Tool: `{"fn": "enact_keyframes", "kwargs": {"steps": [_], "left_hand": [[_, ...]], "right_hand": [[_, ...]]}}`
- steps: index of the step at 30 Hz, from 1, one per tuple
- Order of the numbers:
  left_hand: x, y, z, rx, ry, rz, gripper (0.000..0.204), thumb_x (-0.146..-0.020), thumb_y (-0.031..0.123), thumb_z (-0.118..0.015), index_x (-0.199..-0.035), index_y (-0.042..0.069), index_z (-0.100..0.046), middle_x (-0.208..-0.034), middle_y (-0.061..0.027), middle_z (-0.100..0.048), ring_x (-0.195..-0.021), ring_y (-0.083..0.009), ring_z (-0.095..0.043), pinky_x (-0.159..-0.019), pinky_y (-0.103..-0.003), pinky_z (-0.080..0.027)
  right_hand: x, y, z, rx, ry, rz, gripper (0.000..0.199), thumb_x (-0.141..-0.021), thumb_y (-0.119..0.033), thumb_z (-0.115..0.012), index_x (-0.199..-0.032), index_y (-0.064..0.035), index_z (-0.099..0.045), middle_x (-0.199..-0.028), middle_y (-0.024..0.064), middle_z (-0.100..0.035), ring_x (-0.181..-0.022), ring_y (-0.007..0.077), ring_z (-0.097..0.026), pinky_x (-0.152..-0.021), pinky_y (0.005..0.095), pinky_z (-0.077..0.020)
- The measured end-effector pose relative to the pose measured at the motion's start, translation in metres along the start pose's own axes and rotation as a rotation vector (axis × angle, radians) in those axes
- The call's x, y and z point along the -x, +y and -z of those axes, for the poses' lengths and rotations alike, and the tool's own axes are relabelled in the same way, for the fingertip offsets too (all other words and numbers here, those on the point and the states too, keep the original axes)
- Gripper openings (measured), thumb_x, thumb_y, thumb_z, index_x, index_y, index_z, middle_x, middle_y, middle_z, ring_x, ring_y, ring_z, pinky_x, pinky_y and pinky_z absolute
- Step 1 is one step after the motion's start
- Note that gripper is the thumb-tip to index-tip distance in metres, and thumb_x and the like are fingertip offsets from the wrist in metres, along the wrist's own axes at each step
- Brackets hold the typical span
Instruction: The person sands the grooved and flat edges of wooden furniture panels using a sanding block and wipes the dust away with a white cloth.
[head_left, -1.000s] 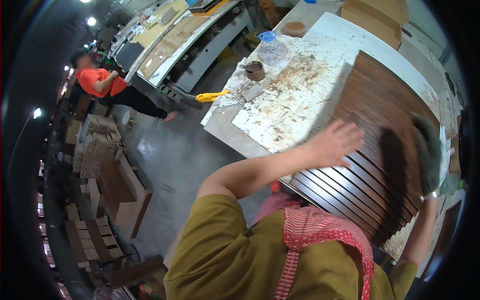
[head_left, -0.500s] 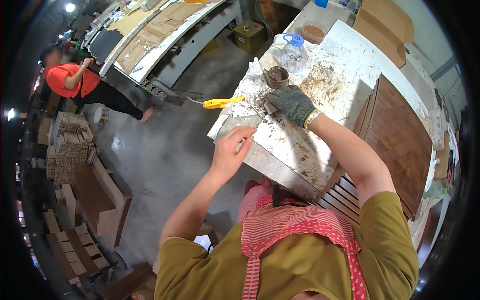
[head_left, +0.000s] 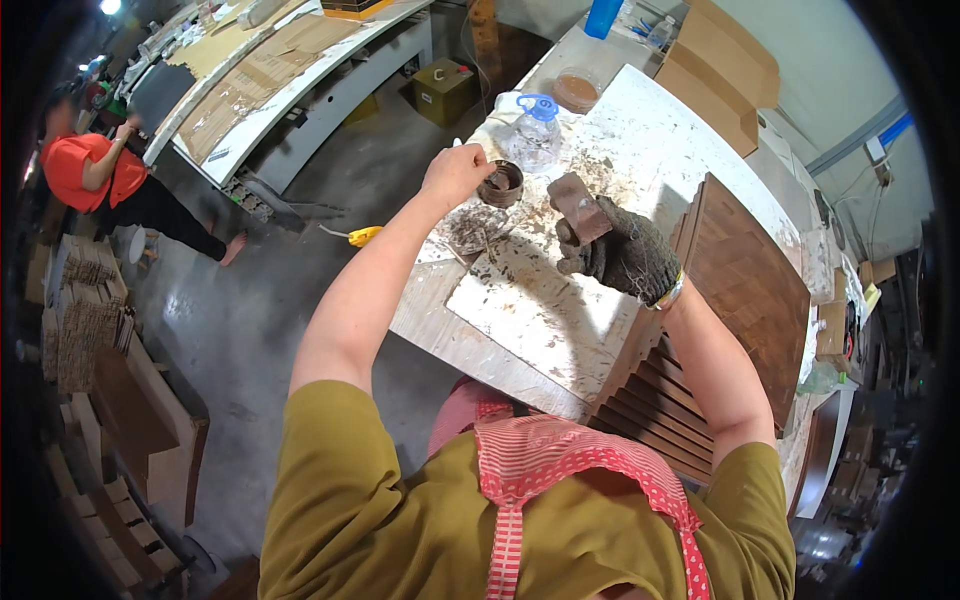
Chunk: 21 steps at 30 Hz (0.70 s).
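Note:
My bare left hand [head_left: 457, 174] is closed, its fingertips at the near-left rim of a small dark brown jar [head_left: 511, 191]. Whatever it pinches is hidden from me. The jar stands upright on the stained white tabletop [head_left: 525, 310]. My right hand [head_left: 638, 255], in a dark, brown-smeared work glove, grips a flat, rectangular brown piece [head_left: 578, 207], tilted above the table. I cannot tell whether that piece is a scraper or a small block. Dark crumbs and smears lie on the table below and beside the jar.
Behind the jar stand a clear bottle with a blue cap [head_left: 535, 138] and a round tub [head_left: 577, 90]. Brown wooden panels [head_left: 745, 270] are stacked at right, an open cardboard box [head_left: 718, 75] beyond. A yellow-handled tool [head_left: 364, 236] lies past my left forearm. Another person [head_left: 95, 170] stands far left.
My left hand has moved up and away to the jar, its fingers closing. My right hand has drawn back from the jar and turned, bringing the brown piece into clear view.

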<state>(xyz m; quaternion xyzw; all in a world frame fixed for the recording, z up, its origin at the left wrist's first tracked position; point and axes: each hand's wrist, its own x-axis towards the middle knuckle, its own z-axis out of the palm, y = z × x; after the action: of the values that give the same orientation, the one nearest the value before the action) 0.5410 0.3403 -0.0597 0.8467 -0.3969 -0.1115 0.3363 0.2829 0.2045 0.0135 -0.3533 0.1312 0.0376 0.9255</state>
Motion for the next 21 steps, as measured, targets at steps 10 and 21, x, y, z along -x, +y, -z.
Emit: {"fn": "enact_keyframes", "kwargs": {"steps": [10,21], "left_hand": [[-0.003,0.015,0.007,-0.164,0.105,-0.239,0.016,-0.085,0.019,-0.063,-0.092,0.005,-0.067,-0.087,-0.0142,-0.068,-0.084,-0.0331,-0.064,-0.075,-0.042,-0.049],[-0.02,0.006,0.027,0.064,0.182,-0.152,0.018,-0.088,0.02,-0.062,-0.093,0.003,-0.066,-0.085,-0.0155,-0.067,-0.081,-0.033,-0.065,-0.072,-0.039,-0.049]], "right_hand": [[-0.023,-0.02,0.027,0.0,0.009,-0.005,0.033,-0.098,-0.023,-0.057,-0.126,-0.0044,-0.055,-0.114,0.0074,-0.066,-0.101,0.0194,-0.065,-0.09,0.0339,-0.0545],[-0.047,-0.028,0.036,0.092,0.024,-0.05,0.03,-0.097,-0.017,-0.059,-0.124,-0.0035,-0.057,-0.113,0.0068,-0.065,-0.1,0.0183,-0.065,-0.09,0.0334,-0.0545]]}}
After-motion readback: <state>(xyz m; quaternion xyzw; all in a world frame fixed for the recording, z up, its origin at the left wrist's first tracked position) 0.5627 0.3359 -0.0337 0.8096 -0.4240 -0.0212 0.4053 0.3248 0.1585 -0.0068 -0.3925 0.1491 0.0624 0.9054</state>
